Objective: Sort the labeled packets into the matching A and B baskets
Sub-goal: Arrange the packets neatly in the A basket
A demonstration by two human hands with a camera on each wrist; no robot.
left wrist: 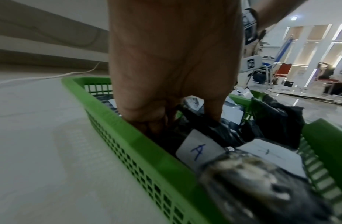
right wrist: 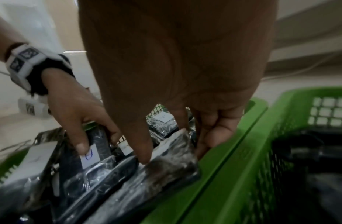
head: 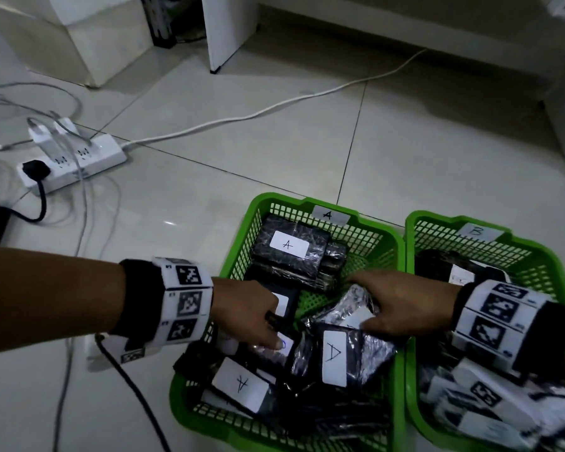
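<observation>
Two green baskets stand side by side on the floor, basket A on the left and basket B on the right. Both hold black plastic-wrapped packets with white labels; several in basket A read A. My left hand grips a black packet inside basket A. Its thumb covers part of a blue letter on that packet's label, which I cannot read. My right hand also reaches into basket A and pinches a shiny wrapped packet between thumb and fingers, near the wall shared with basket B.
A white power strip with plugs and loose cables lies on the tiled floor at the left. A white cable runs across the floor behind the baskets, and a black cable trails from my left wrist. White furniture legs stand at the back.
</observation>
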